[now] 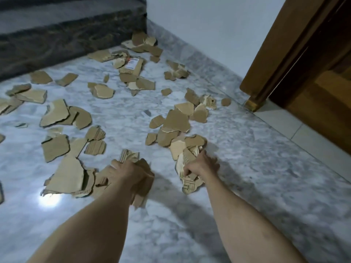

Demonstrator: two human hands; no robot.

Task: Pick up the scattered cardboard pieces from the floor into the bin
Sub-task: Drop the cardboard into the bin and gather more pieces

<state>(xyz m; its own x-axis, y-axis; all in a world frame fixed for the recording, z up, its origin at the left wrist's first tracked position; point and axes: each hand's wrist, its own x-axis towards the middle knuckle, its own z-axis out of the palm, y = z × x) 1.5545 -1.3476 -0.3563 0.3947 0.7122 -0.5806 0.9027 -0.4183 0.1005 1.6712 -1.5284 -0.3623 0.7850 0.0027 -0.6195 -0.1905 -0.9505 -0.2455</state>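
While the left hand (126, 172) grips a cardboard stack (144, 179) and the right hand (199, 166) pinches printed scraps (190, 185), remaining cardboard pieces (57, 114) litter the floor (247, 168); light, stiff, likely best pinched at edges.

Floor (237, 168): polished marble-look stone, grey-white veining, glossy w/ a bright light glare at lower left of frame. Cardboard pieces (176, 121): matt brown corrugated card, torn rough edges, some w/ fluting exposed or black print; one at upper centre has a white paper label (133, 63). Step (57, 40) at upper left: dark speckled stone, duller. Door frame (284, 59) at right: varnished brown wood, slight sheen. Wall (209, 25): smooth matt paint.
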